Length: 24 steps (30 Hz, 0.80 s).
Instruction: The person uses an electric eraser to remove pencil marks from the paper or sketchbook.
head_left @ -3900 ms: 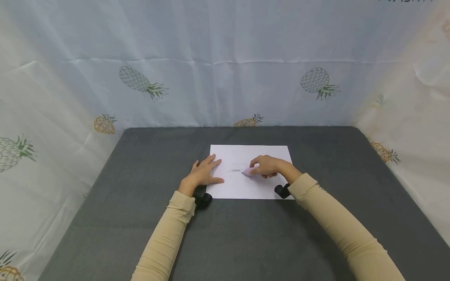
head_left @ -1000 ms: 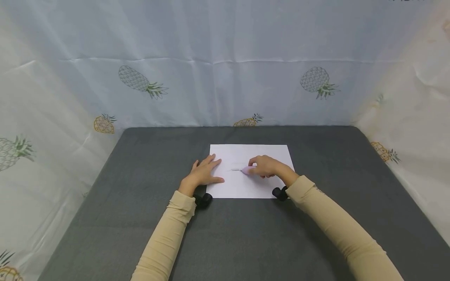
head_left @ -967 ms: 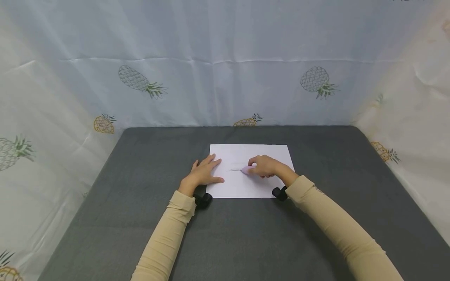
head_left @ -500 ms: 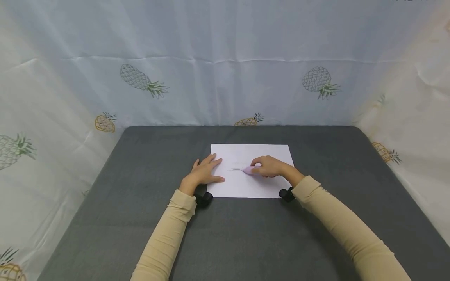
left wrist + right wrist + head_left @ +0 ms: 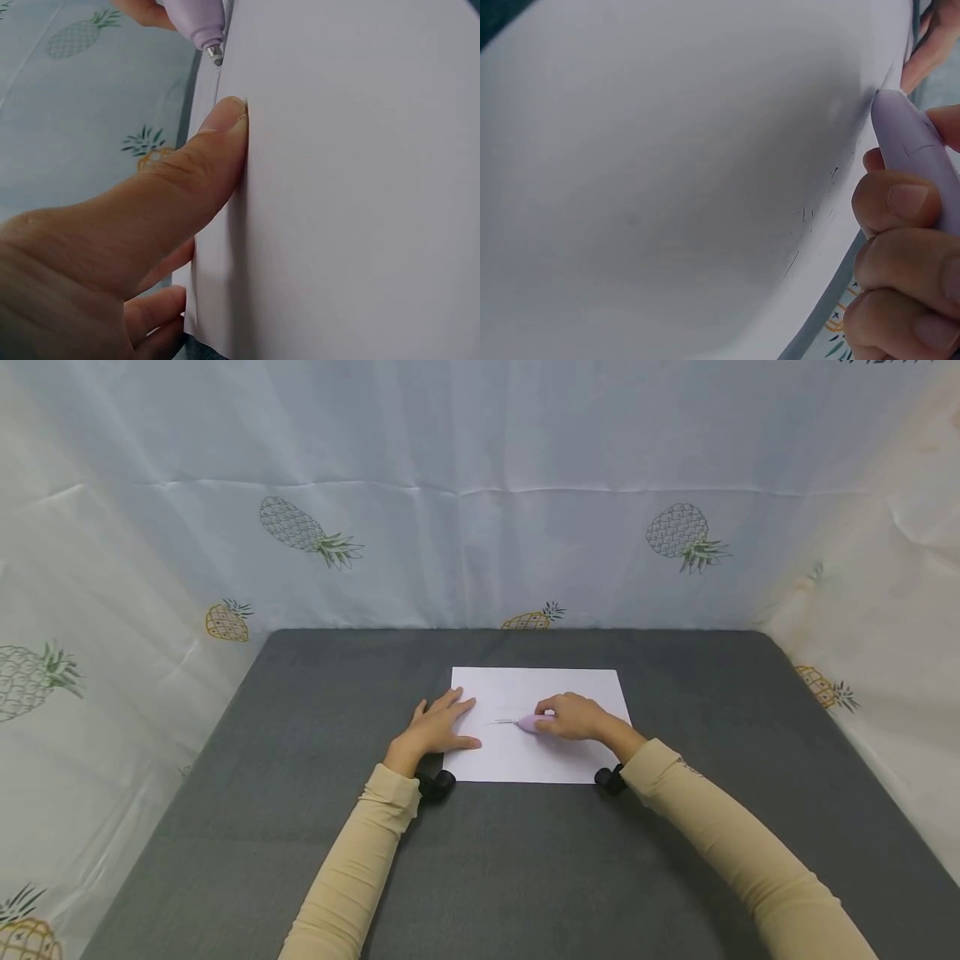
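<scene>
A white sheet of paper [image 5: 525, 760] lies on the dark table, with short pencil lines [image 5: 501, 722] near its middle. My left hand [image 5: 433, 731] rests spread on the paper's left edge; its thumb [image 5: 180, 176] lies straight on the sheet in the left wrist view. My right hand [image 5: 576, 717] grips a lilac electric eraser [image 5: 529, 724], its tip at the right end of the lines. The left wrist view shows the eraser's metal tip [image 5: 215, 54] with a small dark end. In the right wrist view, curled fingers [image 5: 896, 202] hold the lilac body [image 5: 911, 142].
Small dark crumbs [image 5: 802, 217] are scattered on the paper in the right wrist view. The dark grey table [image 5: 480, 860] spreads around the sheet. Behind and beside it hangs a pale curtain [image 5: 480, 552] printed with pineapples. Black wrist cameras [image 5: 437, 785] sit under both wrists.
The right hand has made small back-and-forth shifts with the eraser and is slightly farther right than one second ago. The pencil lines look fainter than 3.9 seconds ago. The left hand stays put.
</scene>
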Tool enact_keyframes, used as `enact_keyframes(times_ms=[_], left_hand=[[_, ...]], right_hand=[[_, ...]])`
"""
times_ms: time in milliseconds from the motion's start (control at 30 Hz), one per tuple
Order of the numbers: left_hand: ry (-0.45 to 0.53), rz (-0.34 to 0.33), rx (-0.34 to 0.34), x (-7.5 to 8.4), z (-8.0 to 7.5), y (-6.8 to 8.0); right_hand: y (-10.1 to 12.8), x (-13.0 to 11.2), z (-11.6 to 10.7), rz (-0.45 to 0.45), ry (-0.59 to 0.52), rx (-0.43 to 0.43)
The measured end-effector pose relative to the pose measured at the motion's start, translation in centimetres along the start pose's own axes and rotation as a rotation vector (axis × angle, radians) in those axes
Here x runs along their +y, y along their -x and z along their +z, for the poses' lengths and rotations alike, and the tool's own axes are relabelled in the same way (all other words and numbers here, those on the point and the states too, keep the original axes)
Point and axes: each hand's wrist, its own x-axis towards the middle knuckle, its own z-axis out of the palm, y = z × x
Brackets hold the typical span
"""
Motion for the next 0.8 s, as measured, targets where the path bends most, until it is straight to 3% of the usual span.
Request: enact_keyframes(times_ms=[800], left_hand=[[0.005, 0.009, -0.001, 0.13, -0.24, 0.26]], right_hand=[[0.33, -0.70, 0.06, 0.031, 0.039, 0.022]])
